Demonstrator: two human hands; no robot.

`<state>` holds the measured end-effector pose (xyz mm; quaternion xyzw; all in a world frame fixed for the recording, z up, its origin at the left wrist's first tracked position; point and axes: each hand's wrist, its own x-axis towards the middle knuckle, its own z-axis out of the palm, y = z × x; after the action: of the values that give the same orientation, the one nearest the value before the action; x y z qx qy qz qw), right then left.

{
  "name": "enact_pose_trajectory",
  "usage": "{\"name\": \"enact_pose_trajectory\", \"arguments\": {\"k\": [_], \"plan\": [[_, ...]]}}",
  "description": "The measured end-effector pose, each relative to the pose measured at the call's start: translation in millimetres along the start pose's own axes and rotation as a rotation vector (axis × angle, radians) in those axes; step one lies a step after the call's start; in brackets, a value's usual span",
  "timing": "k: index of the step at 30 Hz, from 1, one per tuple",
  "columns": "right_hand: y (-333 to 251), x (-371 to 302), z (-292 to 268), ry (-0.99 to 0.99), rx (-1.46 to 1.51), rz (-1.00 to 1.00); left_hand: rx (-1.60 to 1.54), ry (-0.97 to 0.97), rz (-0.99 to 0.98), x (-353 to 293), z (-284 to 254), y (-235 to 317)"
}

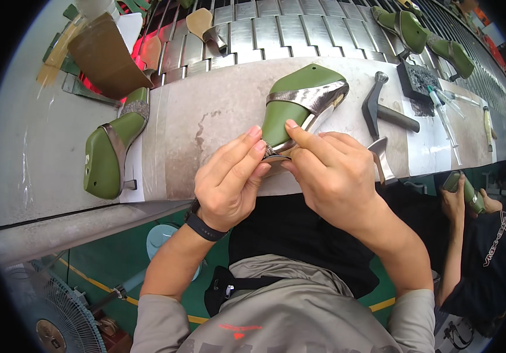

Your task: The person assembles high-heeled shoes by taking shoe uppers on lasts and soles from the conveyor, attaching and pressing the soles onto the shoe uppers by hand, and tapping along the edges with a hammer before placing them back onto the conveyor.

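Note:
A metallic silver sandal on a green shoe last (pixel 282 117) lies at the middle of the work table, its toe pointing away from me. My left hand (pixel 229 185) pinches the sandal's heel end, fingers pressed together there. Opposite it, my right hand (pixel 335 173) is closed on the same end, with its thumb against the side of the green last. A dark curved edge shows between the two hands; my fingers hide most of it. Just right of my right hand stands a silver heel piece (pixel 382 160). Beyond that lies a hammer (pixel 372 106) with a dark head.
Another sandal on a green last (pixel 109 156) lies at the left. Along the back runs a slatted metal conveyor (pixel 300 32) carrying more parts. A black block (pixel 416 79) and several syringes (pixel 446 120) are at the right. A co-worker's hands (pixel 456 203) hold a green last.

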<state>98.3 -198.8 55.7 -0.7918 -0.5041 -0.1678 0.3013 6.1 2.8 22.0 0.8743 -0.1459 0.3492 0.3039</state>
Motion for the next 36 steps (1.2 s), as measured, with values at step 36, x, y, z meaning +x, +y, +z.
{"name": "enact_pose_trajectory", "arguments": {"k": [36], "plan": [[35, 21, -55, 0.015, 0.524, 0.294, -0.764, -0.266, -0.308, 103, 47, -48]]}}
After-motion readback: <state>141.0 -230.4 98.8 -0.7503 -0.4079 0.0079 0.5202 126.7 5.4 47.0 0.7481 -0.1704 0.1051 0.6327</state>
